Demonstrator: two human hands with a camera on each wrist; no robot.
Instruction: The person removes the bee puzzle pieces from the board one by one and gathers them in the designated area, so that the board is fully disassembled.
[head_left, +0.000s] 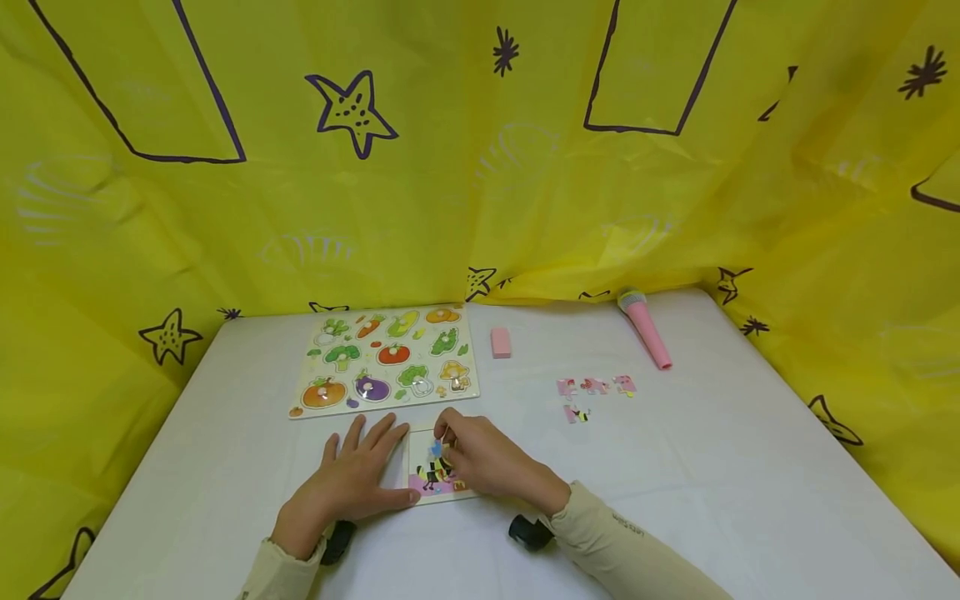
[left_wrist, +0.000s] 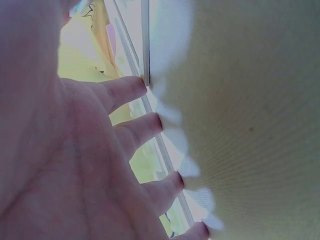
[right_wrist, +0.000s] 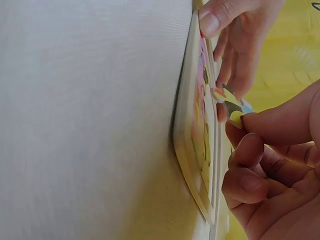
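Observation:
A small jigsaw puzzle board (head_left: pixel 442 498) with a pale frame and a striped bee picture lies near the table's front. My right hand (head_left: pixel 491 458) is over its right part, pinching a jigsaw piece (right_wrist: pixel 231 106) between thumb and finger; the piece shows yellow, black and blue in the right wrist view. My left hand (head_left: pixel 356 475) lies spread at the board's left side, its thumb at the lower left corner. In the left wrist view, the left fingertips (left_wrist: pixel 152 121) touch the white tabletop. The right hand covers part of the picture.
Behind the small board lies a vegetable peg puzzle (head_left: pixel 386 358). Several loose jigsaw pieces (head_left: pixel 594 387) lie to the right, with another piece (head_left: pixel 577 414) in front of them. Farther back are a pink block (head_left: pixel 501 342) and a pink toy microphone (head_left: pixel 648 333). A yellow curtain (head_left: pixel 420 217) encloses the table.

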